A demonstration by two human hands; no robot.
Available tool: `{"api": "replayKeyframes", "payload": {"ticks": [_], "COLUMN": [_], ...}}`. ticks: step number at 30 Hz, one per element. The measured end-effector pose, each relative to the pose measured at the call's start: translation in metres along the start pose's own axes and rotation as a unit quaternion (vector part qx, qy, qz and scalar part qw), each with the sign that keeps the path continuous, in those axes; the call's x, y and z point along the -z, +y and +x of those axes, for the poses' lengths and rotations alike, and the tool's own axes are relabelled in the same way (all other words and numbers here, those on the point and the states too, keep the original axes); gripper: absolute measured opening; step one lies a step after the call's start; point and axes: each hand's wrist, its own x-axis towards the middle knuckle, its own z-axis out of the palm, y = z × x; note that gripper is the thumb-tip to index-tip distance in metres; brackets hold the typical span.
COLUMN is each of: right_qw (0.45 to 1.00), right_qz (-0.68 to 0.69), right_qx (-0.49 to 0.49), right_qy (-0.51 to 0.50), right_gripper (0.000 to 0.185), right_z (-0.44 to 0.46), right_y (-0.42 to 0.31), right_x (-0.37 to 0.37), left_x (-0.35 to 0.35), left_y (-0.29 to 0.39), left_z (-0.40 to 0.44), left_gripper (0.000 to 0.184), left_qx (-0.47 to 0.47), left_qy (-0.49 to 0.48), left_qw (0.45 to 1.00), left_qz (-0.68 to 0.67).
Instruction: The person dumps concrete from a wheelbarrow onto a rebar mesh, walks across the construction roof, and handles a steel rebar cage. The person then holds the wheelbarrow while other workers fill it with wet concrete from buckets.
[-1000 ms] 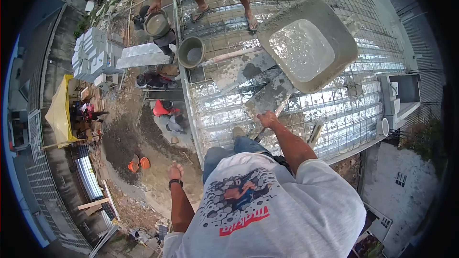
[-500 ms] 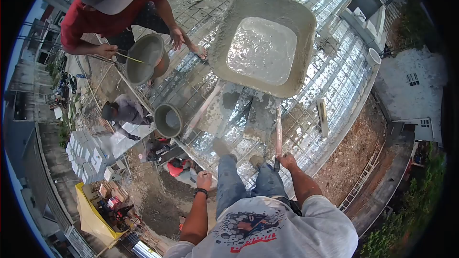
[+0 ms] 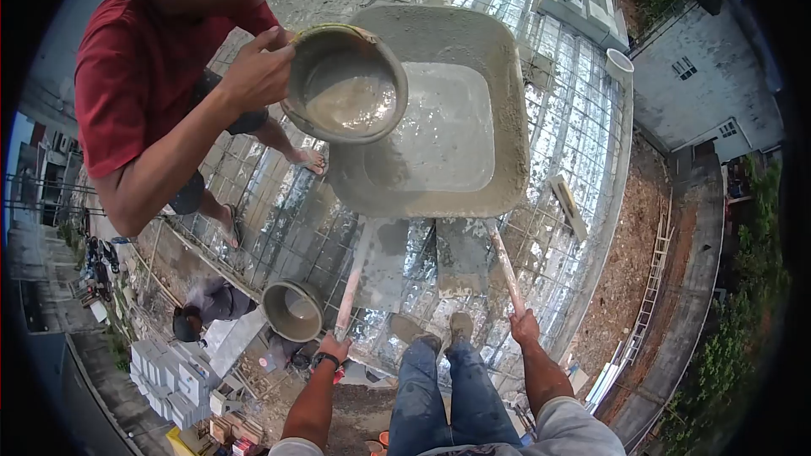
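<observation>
In front of me stands a wheelbarrow with a mud-crusted tray point(image 3: 511, 118) holding wet grey concrete point(image 3: 452, 131). My left hand point(image 3: 334, 347) is closed around the end of its left handle point(image 3: 350, 287). On the other side, my right hand point(image 3: 525, 328) grips the right handle point(image 3: 506, 270). A co-worker in a red shirt point(image 3: 127, 84) holds up a bucket point(image 3: 311, 72), which overlaps the tray's left side in view. Some grey mix point(image 3: 353, 110) shows inside that bucket, which leans toward the tray.
Steel mesh point(image 3: 557, 152) covers the deck under my boots. A second bucket point(image 3: 275, 308) stands at the deck's left edge, with another person point(image 3: 221, 300) lower down beyond it. A wooden float point(image 3: 568, 207) lies right of the wheelbarrow; the deck's right edge drops to soil point(image 3: 621, 262).
My left hand has moved from free air onto the left handle. The co-worker's bucket has risen and shifted right to the tray. My view has tilted and turned.
</observation>
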Motion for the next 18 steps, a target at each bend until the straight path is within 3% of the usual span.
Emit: {"api": "replayKeyframes", "payload": {"ticks": [1, 4, 8, 9, 16, 18], "right_qw": [1.0, 1.0, 1.0, 1.0, 0.999, 0.999], "right_qz": [-0.004, -0.004, 0.001, -0.003, -0.011, -0.013], "right_qx": [-0.008, -0.01, -0.003, -0.006, -0.044, -0.043], "right_qy": [-0.001, -0.013, -0.011, -0.004, 0.011, 0.016], "right_gripper": [0.052, 0.052, 0.051, 0.051, 0.043, 0.044], "right_z": [0.0, 0.001, 0.006, 0.007, 0.002, 0.001], "right_y": [-0.001, -0.004, 0.006, 0.005, -0.003, -0.004], "right_x": [0.002, 0.004, -0.005, -0.006, -0.007, -0.007], "left_x": [0.002, -0.008, -0.008, 0.017, -0.005, -0.002], "left_y": [0.001, 0.001, -0.006, 0.018, 0.0, 0.001], "left_z": [0.0, 0.0, 0.01, -0.001, 0.008, 0.007], "left_gripper": [0.059, 0.058, 0.051, 0.056, 0.05, 0.054], "left_qx": [0.019, 0.012, -0.02, -0.001, -0.009, 0.016], "left_qy": [-0.024, 0.041, 0.0, -0.073, -0.016, -0.049], "left_qw": [1.0, 0.999, 1.0, 0.997, 0.999, 0.998], "left_qz": [0.0, 0.029, 0.013, -0.028, 0.034, 0.023]}}
